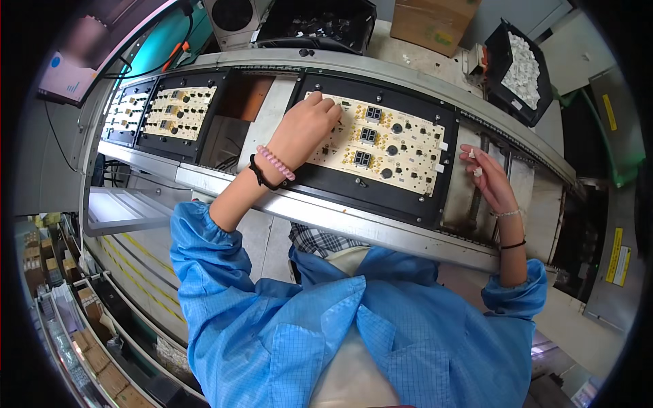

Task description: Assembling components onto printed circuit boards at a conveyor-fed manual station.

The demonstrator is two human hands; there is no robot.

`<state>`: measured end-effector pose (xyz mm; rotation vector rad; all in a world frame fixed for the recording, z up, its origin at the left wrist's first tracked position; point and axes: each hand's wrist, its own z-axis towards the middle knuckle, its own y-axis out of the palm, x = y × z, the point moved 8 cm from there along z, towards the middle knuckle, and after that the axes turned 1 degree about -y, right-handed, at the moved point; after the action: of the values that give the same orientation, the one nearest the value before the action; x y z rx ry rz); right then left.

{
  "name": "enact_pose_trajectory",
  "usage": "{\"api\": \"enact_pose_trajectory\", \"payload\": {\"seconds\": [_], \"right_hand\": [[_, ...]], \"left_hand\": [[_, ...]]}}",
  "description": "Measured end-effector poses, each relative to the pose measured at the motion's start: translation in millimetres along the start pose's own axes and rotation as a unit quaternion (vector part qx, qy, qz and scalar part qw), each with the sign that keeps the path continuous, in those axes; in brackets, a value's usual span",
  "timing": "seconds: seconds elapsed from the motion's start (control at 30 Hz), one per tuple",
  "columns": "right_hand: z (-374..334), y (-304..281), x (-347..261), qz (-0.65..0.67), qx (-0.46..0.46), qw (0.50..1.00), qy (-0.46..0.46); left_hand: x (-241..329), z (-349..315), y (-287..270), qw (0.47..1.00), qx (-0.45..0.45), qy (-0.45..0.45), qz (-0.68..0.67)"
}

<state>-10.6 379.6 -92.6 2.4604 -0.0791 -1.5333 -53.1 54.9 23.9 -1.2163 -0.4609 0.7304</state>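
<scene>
A cream circuit board [408,146] with several black digit displays [368,136], round black parts and small yellow ones lies in a black carrier frame [333,178] in front of me. My left hand [309,126] reaches over the board's left end, its fingers bent down and drawn together at the surface. Whatever lies between those fingertips is hidden. Off the board's right edge, my right hand [491,180] is raised with the palm turned up. Small white plastic pieces [477,172] sit at its fingertips and against its curled fingers.
Metal conveyor rails [381,228] run along both sides of the frame. Further left on the line are more boards in black frames [180,112]. Behind stand a black bin of white pieces [522,71], a black bin of dark parts [320,27] and a cardboard box [435,24].
</scene>
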Motion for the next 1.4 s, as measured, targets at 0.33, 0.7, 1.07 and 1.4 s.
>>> {"api": "enact_pose_trajectory", "payload": {"seconds": [0.33,0.7,1.07,1.4], "right_hand": [[-4,10,-8,-0.095,-0.012,0.994,-0.046],[-32,28,-28,-0.167,0.042,0.978,-0.113],[-68,111,-49,-0.509,0.066,0.832,-0.211],[-77,131,-57,-0.663,0.072,0.686,-0.29]], "left_hand": [[-4,2,0,1.0,-0.002,-0.005,-0.021],[-34,-62,24,0.391,-0.059,-0.285,-0.873],[-31,-101,10,0.631,-0.015,-0.293,-0.718],[-3,-122,-25,0.889,0.162,-0.187,-0.385]]}}
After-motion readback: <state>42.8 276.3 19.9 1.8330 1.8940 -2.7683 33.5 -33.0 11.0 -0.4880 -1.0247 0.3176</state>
